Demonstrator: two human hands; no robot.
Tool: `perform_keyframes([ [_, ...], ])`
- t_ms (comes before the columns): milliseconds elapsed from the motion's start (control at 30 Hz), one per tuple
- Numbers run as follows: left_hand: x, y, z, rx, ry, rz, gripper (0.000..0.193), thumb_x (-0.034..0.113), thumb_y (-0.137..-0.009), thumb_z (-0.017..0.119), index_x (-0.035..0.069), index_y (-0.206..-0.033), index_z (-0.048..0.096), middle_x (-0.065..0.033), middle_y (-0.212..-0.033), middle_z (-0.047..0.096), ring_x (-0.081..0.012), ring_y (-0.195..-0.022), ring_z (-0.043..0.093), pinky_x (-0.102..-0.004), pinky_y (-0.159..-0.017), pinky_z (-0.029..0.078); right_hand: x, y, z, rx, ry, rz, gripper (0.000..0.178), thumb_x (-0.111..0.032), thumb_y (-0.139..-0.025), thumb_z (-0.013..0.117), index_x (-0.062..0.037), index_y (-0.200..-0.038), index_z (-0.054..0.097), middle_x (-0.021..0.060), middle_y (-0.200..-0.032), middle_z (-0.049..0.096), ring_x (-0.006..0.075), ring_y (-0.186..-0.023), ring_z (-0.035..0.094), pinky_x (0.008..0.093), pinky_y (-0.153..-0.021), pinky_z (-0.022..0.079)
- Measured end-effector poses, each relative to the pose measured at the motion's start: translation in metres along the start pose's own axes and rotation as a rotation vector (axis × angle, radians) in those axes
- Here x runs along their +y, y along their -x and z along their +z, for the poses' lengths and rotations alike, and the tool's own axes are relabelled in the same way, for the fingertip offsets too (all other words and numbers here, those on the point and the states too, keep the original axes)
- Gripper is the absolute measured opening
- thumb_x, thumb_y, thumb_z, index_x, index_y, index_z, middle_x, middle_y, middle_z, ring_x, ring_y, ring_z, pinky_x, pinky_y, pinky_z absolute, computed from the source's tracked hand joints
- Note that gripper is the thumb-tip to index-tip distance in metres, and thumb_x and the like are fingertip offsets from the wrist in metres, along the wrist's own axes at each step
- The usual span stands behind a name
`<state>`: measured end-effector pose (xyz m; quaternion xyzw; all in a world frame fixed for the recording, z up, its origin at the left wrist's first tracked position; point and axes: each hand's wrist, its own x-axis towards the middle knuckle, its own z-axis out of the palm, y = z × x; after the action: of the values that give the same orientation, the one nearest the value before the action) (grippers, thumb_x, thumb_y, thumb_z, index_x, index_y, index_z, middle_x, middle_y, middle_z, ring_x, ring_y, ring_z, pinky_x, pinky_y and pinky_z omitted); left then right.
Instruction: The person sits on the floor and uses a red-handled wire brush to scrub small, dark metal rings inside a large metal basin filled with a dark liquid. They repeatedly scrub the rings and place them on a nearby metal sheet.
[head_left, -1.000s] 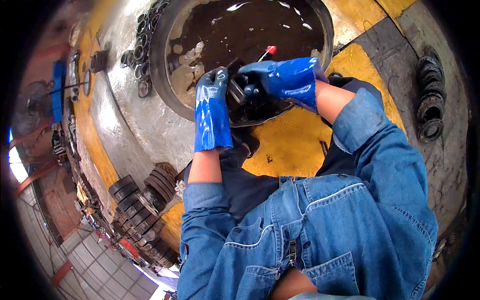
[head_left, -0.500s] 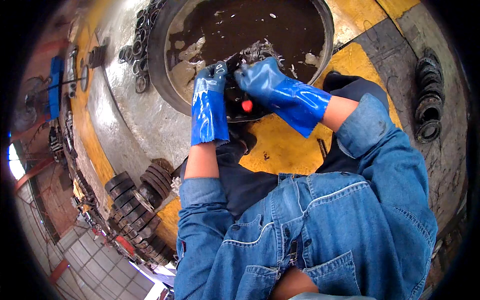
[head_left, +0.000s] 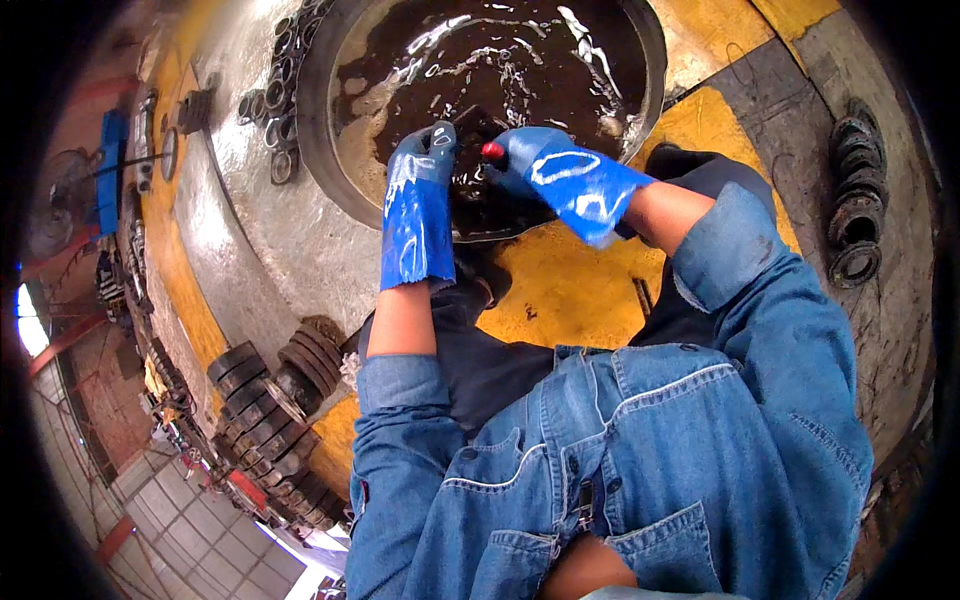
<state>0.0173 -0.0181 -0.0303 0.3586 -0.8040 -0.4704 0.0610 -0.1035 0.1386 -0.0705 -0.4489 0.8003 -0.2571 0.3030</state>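
Observation:
Both my hands wear blue rubber gloves and are over the near side of a round metal basin (head_left: 320, 110) of dark, oily liquid. My left hand (head_left: 424, 165) is closed at the basin's left side, gripping a dark, wet part (head_left: 480, 122) whose shape I cannot make out. Close to its right, my right hand (head_left: 535, 160) is closed around a tool with a red end (head_left: 492, 151). The red end sticks out at the thumb side. The rest of the tool is hidden by the glove and the dark liquid.
Several metal rings (head_left: 284, 130) lie left of the basin. More dark rings (head_left: 858, 200) stand in a row on the floor at the far right. Stacked round parts (head_left: 250, 385) are at the lower left. My knees flank a yellow floor patch (head_left: 560, 290).
My right hand has turned, and the red end has risen from below the hand to its thumb side. Ripples and glare now spread over the liquid. My left hand is nearly still.

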Motion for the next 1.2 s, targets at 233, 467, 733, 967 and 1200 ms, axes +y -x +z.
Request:
perform_keyframes([
  [233, 0.005, 0.008, 0.001, 0.042, -0.054, -0.027, 0.045, 0.038, -0.105, 0.064, -0.004, -0.122, 0.072, -0.0068, -0.1, 0.074, -0.0145, -0.091, 0.063, -0.0315, -0.083, 0.052, 0.002, 0.017, -0.005, -0.362, -1.474, 0.193, 0.037, -0.031, -0.1, 0.065, -0.0022, -0.123, 0.072, 0.008, -0.107, 0.076, 0.0132, -0.094, 0.067, 0.0296, -0.083, 0.054],
  [467, 0.007, 0.011, 0.0, -0.011, -0.038, -0.035, 0.043, 0.036, -0.103, 0.066, -0.002, -0.121, 0.072, -0.0064, -0.101, 0.074, -0.0148, -0.09, 0.064, -0.0304, -0.084, 0.052, 0.004, 0.018, -0.008, -0.318, -1.351, 0.199, 0.033, -0.025, -0.101, 0.065, -0.0029, -0.124, 0.072, 0.0069, -0.109, 0.075, 0.013, -0.094, 0.067, 0.0272, -0.08, 0.054],
  [733, -0.013, 0.014, -0.008, -0.109, 0.055, -0.091, 0.048, 0.035, -0.098, 0.074, -0.003, -0.127, 0.069, -0.0117, -0.109, 0.076, -0.0193, -0.096, 0.069, -0.0341, -0.087, 0.055, 0.003, 0.016, 0.002, 0.177, 0.326, -0.318, 0.022, -0.032, -0.089, 0.073, -0.0124, -0.099, 0.076, 0.0166, -0.093, 0.075, 0.0364, -0.094, 0.074, 0.0481, -0.081, 0.058],
  [967, -0.05, 0.02, 0.011, 0.024, 0.178, 0.128, 0.043, 0.026, -0.099, 0.075, -0.001, -0.13, 0.065, -0.0113, -0.112, 0.074, -0.0182, -0.099, 0.068, -0.0357, -0.089, 0.056, 0.013, 0.005, 0.003, -0.095, -0.394, -0.043, 0.035, -0.041, -0.095, 0.07, -0.0103, -0.109, 0.077, 0.0129, -0.099, 0.078, 0.0298, -0.085, 0.074, 0.0448, -0.076, 0.056],
  [1200, 0.035, 0.029, 0.018, 0.049, 0.061, -0.048, 0.044, 0.039, -0.104, 0.067, -0.001, -0.123, 0.069, -0.0073, -0.102, 0.074, -0.0153, -0.09, 0.065, -0.0318, -0.08, 0.053, 0.032, 0.026, -0.028, -0.292, -1.1, -0.169, 0.03, -0.004, -0.099, 0.059, -0.0033, -0.125, 0.073, 0.0079, -0.112, 0.077, 0.0162, -0.099, 0.07, 0.0312, -0.09, 0.054],
])
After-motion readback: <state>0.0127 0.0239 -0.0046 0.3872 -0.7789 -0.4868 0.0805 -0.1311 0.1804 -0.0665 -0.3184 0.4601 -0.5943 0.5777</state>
